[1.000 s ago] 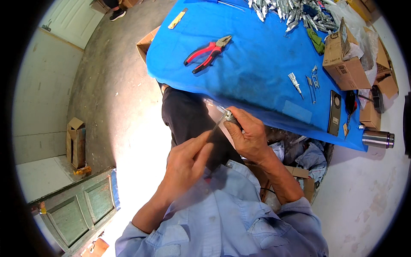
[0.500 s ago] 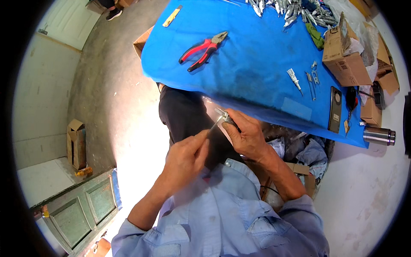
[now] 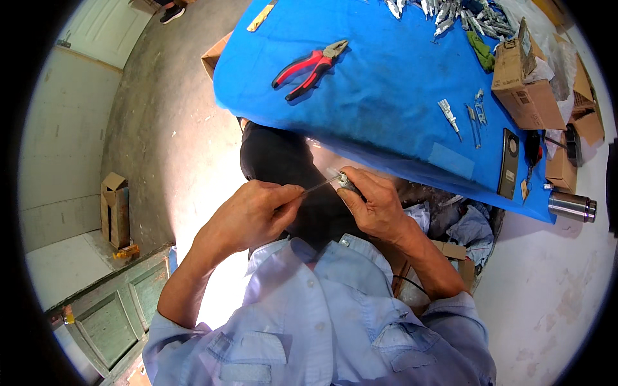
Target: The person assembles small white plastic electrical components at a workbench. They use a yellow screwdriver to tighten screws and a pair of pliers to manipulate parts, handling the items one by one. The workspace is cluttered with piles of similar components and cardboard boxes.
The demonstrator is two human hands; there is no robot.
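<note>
My left hand [image 3: 257, 209] pinches a thin metal rod [image 3: 321, 184], its far end reaching to a small grey part [image 3: 347, 183] in my right hand [image 3: 376, 204]. Fingers and thumb of my right hand close round that part, hiding most of it. Whether the rod's tip is in the part or only against it, I cannot tell. Both hands are over my lap, just in front of the blue-covered table [image 3: 386, 83]. Pliers with red and black handles [image 3: 311, 71] lie on the table beyond them.
Several slim grey-white parts [image 3: 444, 19] are heaped at the table's far side. A single one [image 3: 449, 119], thin metal pieces [image 3: 476, 125] and a dark phone-like slab [image 3: 508, 164] lie at right, near a cardboard box [image 3: 524, 90] and a steel cylinder [image 3: 571, 206].
My left hand has moved up and leftward, its wrist turned, and the rod now lies at a flatter slant. My right hand still grips the part, nearly in place.
</note>
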